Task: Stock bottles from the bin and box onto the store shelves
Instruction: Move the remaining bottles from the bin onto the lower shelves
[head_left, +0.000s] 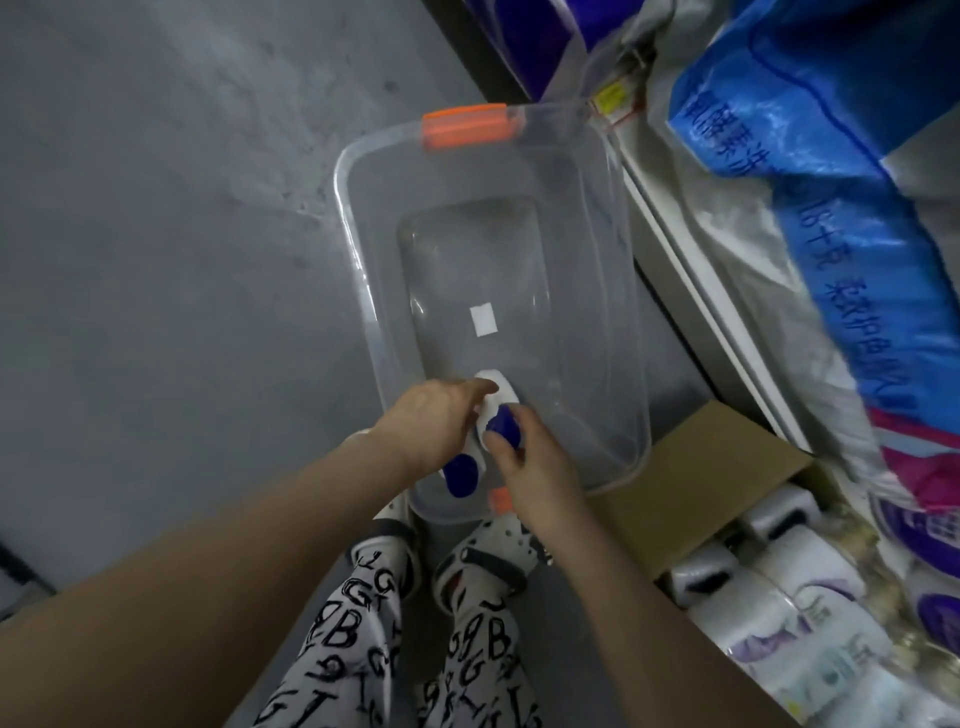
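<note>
— What have I got in close?
— My left hand (431, 426) is curled round one white bottle (480, 415), its cap pointing toward me. My right hand (535, 467) pinches the blue cap (504, 426) of a second bottle (496, 387). Both hang over the near end of the clear bin (363, 270).
— Risk?
— I judge a cap-only hold could slip or unscrew and drop it. Farther right, the box (717, 467) and shelf (691, 280) crowd the lift.

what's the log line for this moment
left hand: grips white plastic bottle with blue cap | right hand: grips second white blue-capped bottle | where: near end of clear orange-latched plastic bin
</note>
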